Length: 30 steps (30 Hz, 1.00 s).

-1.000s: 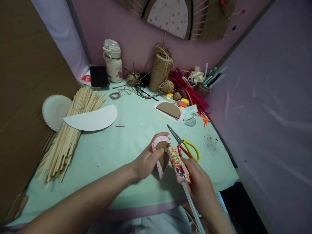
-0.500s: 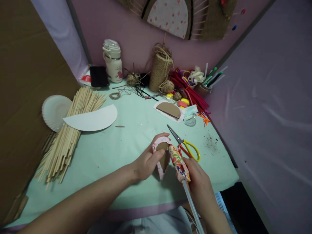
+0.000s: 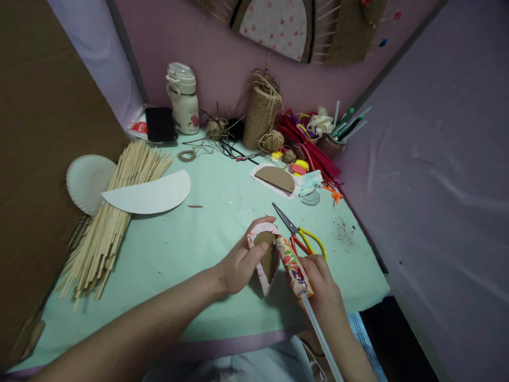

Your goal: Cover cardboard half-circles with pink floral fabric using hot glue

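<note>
Swung the back of the floral glue gun (image 3: pixel 293 267) slightly right, clasped in the right hand (image 3: pixel 323 282); pinching the fabric-edged cardboard piece (image 3: pixel 269 263) in the left hand (image 3: pixel 239 266), over the near table (image 3: pixel 217 231). Looks light, stiff-cored, soft-rimmed: best taken by its bare middle.

A lidded white bottle (image 3: pixel 185 109) stands just beside a flat black object (image 3: pixel 160 124).
</note>
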### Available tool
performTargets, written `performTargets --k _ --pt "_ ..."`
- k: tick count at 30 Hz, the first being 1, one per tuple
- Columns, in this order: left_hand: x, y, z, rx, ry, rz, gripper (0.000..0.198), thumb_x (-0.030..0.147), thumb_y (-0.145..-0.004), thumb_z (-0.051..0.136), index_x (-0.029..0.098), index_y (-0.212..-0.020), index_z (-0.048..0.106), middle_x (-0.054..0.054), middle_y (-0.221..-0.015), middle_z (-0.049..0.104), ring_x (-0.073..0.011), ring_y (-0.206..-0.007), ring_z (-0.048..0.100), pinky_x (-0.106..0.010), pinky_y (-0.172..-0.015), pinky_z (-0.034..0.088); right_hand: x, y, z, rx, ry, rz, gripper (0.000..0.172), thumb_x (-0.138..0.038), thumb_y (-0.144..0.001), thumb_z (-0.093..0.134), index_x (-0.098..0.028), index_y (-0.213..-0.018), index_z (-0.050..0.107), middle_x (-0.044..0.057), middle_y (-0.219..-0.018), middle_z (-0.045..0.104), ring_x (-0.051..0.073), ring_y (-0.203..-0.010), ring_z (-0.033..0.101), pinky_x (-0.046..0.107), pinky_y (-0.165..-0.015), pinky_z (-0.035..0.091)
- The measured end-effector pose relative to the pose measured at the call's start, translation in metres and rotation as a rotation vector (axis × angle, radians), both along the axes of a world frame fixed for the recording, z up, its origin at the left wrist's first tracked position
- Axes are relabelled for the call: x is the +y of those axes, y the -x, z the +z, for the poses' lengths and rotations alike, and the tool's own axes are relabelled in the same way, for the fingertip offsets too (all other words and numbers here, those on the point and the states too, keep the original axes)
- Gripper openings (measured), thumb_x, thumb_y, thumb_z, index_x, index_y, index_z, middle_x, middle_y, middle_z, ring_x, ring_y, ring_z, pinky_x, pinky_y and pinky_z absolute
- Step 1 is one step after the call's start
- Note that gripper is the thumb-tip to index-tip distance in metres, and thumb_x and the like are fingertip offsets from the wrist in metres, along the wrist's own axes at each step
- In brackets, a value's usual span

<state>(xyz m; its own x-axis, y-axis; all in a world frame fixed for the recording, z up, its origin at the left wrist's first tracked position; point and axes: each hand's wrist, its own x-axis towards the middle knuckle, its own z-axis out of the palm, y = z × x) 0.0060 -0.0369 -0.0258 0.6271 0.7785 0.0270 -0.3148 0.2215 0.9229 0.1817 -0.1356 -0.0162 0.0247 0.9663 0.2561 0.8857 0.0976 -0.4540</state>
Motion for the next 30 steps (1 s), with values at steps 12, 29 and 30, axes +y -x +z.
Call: performTargets --k 12,29,30 --pt "0.0002 0.0007 0.0002 0.038 -0.018 -0.014 0.047 0.031 -0.093 0.043 0.025 -0.14 0.039 -0.004 -0.095 0.057 -0.0212 -0.085 0.052 -0.039 -0.093 0.041 -0.0015 -0.0011 -0.0049 0.006 0.0 -0.03 0.015 -0.02 -0.09 0.047 -0.025 -0.101 0.058 0.004 -0.091 0.054 0.02 -0.078 0.061 0.029 -0.062 0.05" --pt "0.0022 0.0001 -0.0051 0.074 -0.088 0.007 0.046 0.03 -0.095 0.04 0.025 -0.14 0.036 -0.003 -0.094 0.054 -0.0189 -0.083 0.049 -0.038 -0.094 0.041 -0.0016 -0.0005 -0.0046 0.026 0.001 -0.012 0.014 -0.016 -0.088 0.047 -0.024 -0.095 0.058 0.003 -0.088 0.053 0.018 -0.073 0.06 0.027 -0.059 0.047" --pt "0.0023 0.0001 -0.0053 0.075 -0.085 0.008 0.046 0.031 -0.095 0.04 0.025 -0.141 0.036 -0.003 -0.093 0.055 -0.0191 -0.083 0.05 -0.038 -0.094 0.041 -0.0015 -0.0008 -0.0054 0.033 0.002 -0.009 0.014 -0.017 -0.089 0.047 -0.024 -0.095 0.058 0.003 -0.088 0.053 0.018 -0.073 0.06 0.027 -0.059 0.047"
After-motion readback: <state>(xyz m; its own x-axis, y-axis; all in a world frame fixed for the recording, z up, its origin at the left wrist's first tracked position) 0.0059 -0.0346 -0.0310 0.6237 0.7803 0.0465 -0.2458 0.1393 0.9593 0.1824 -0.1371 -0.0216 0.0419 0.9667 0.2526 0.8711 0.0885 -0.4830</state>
